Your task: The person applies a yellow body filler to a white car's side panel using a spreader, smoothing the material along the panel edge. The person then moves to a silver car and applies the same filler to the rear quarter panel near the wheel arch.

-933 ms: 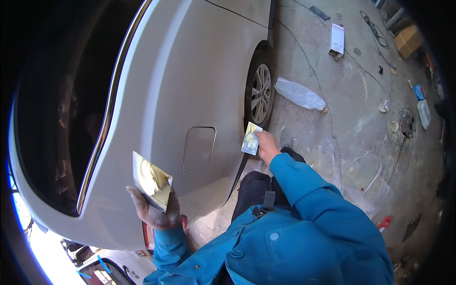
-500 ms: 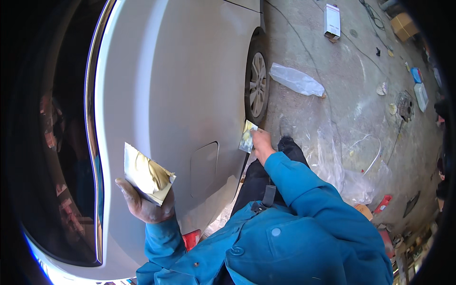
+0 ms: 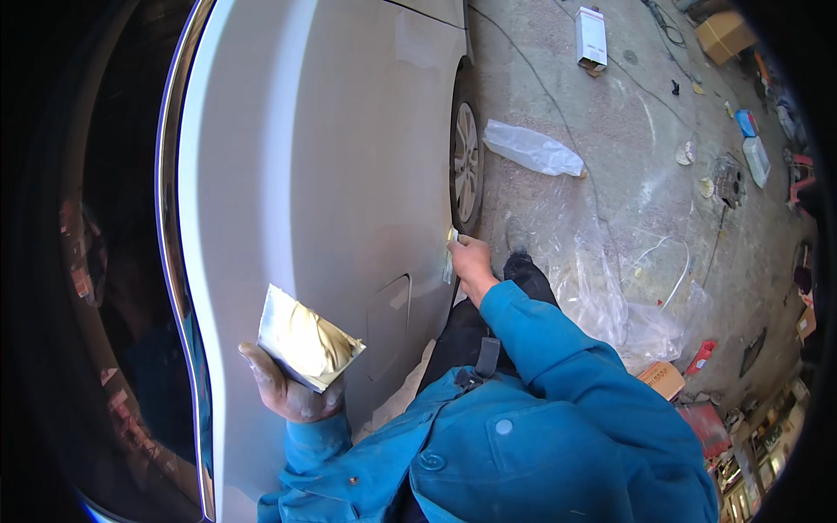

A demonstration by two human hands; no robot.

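Observation:
My left hand (image 3: pixel 288 388) holds a flat square board (image 3: pixel 305 340) heaped with cream-yellow paste, in front of the pale car panel (image 3: pixel 366 157). My right hand (image 3: pixel 471 261) grips a thin flat spreader (image 3: pixel 451 242) with yellow paste on it, seen nearly edge-on against the panel's lower part, just behind the wheel (image 3: pixel 466 161). The fuel door (image 3: pixel 388 327) is between my hands, partly outlined. A dark rear window (image 3: pixel 122 261) with chrome trim runs down the far left.
On the dusty floor (image 3: pixel 558 78) at right lie a long white box (image 3: pixel 591 39), a plastic bag (image 3: pixel 532 148), crumpled sheeting (image 3: pixel 610 296), cables, a red object (image 3: pixel 699 357) and scattered debris. A cardboard box (image 3: pixel 725 35) is at the top right.
My right hand has moved to the panel behind the wheel, and the spreader has turned edge-on. My left hand with the board has shifted rightward in view. The view has shifted along the car.

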